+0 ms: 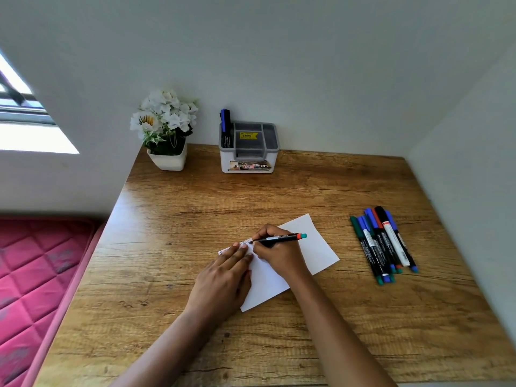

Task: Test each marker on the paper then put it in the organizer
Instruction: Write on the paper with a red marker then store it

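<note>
Between both hands, marker (275,238) tip apparently touches paper (315,247).

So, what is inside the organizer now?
The organizer holds dark markers, one blue-capped, standing in its left compartment. The other compartments look empty, though their bottoms are partly hidden.

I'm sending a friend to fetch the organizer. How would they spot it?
On the wooden desk, look along the back edge by the wall. Right of the white flower pot stands the organizer: a white box with a grey divided top, a yellow sticker inside, and markers upright in its left compartment.
</note>
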Motion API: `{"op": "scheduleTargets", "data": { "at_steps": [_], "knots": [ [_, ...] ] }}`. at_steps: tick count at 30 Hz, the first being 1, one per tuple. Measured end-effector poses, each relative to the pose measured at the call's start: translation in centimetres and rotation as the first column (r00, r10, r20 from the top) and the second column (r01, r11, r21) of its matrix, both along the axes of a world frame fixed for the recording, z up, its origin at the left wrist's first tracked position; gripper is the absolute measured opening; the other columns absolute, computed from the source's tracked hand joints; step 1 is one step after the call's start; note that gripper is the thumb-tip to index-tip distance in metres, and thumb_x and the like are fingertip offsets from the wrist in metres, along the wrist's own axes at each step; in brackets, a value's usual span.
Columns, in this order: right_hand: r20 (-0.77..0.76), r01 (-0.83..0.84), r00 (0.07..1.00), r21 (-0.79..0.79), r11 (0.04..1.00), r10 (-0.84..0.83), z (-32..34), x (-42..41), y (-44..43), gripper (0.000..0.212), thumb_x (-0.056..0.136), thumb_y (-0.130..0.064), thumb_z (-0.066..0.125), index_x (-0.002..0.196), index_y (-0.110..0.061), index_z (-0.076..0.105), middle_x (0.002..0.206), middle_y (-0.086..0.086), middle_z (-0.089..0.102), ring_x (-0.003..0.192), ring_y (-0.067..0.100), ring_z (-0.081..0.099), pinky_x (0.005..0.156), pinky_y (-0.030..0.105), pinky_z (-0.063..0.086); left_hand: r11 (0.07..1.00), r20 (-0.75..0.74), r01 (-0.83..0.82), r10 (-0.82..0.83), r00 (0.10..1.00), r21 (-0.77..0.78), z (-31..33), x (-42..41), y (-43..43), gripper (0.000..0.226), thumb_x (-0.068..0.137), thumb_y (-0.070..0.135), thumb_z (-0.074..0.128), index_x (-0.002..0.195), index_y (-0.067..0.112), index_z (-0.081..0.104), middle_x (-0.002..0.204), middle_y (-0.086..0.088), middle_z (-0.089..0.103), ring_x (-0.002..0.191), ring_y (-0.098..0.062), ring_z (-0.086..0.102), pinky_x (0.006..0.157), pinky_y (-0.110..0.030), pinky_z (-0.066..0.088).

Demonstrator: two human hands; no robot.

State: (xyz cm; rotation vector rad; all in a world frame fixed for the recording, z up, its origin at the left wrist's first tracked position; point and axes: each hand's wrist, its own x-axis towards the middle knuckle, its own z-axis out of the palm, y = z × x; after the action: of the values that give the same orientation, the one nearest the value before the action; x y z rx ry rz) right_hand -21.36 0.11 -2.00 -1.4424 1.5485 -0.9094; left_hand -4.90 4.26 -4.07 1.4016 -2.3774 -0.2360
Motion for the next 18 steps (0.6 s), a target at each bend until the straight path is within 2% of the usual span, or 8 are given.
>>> {"op": "scheduleTargets", "data": {
  "at_steps": [3,7,9,14,18],
  "knots": [
    [-0.017,0.007,1.0,-0.013,1.0,-0.008,-0.1,0.06,0.1,0.004,0.081,-0.012,0.069,0.083,-0.015,0.068,0.078,-0.014,0.065,0.076,-0.003,0.061,0.07,0.018,0.051,1.0,-0.003,-0.002,0.002,1.0,0.002,0.12,0.02,-0.08,0.045,0.091,0.035,0.041,0.12,0.012,0.066,0.128,-0.006,0.061,0.122,-0.022,0.054,0.092,-0.038,0.05],
    [0.023,0.053,0.998,0.004,0.999,-0.053,-0.16,-0.01,0.12,0.006,0.079,-0.009,0.068,0.08,-0.015,0.066,0.077,-0.008,0.066,0.077,0.008,0.064,0.071,0.032,0.055,1.0,-0.005,-0.001,0.001,1.0,-0.003,0.1,-0.05,-0.01,0.044,0.09,0.034,0.041,0.117,0.011,0.067,0.126,-0.007,0.062,0.121,-0.023,0.056,0.091,-0.038,0.051],
    [0.015,0.06,0.998,0.009,0.998,-0.061,-0.14,0.08,0.1,0.006,0.078,-0.01,0.068,0.079,-0.015,0.066,0.076,-0.008,0.067,0.076,0.009,0.064,0.071,0.034,0.055,1.0,-0.006,-0.005,0.005,1.0,-0.007,0.06,-0.07,-0.03,0.044,0.09,0.034,0.041,0.117,0.011,0.067,0.126,-0.007,0.063,0.12,-0.023,0.056,0.091,-0.038,0.05],
    [0.008,0.053,0.999,0.019,0.998,-0.053,-0.05,0.11,0.01,0.005,0.078,-0.01,0.069,0.08,-0.014,0.066,0.076,-0.01,0.066,0.072,0.001,0.061,0.07,0.027,0.053,1.0,0.022,0.001,0.0,1.0,-0.029,0.15,-0.16,-0.1,0.046,0.09,0.034,0.04,0.121,0.01,0.065,0.126,-0.007,0.062,0.12,-0.024,0.057,0.094,-0.037,0.047],
    [-0.012,0.067,0.998,0.009,0.998,-0.067,-0.05,0.24,0.1,0.004,0.078,-0.012,0.069,0.081,-0.012,0.067,0.075,-0.009,0.066,0.072,0.0,0.062,0.068,0.029,0.054,1.0,0.032,0.005,-0.005,0.999,-0.002,-0.06,-0.06,-0.14,0.047,0.092,0.034,0.038,0.124,0.011,0.063,0.129,-0.007,0.06,0.123,-0.024,0.054,0.095,-0.039,0.047]
  ]
}}
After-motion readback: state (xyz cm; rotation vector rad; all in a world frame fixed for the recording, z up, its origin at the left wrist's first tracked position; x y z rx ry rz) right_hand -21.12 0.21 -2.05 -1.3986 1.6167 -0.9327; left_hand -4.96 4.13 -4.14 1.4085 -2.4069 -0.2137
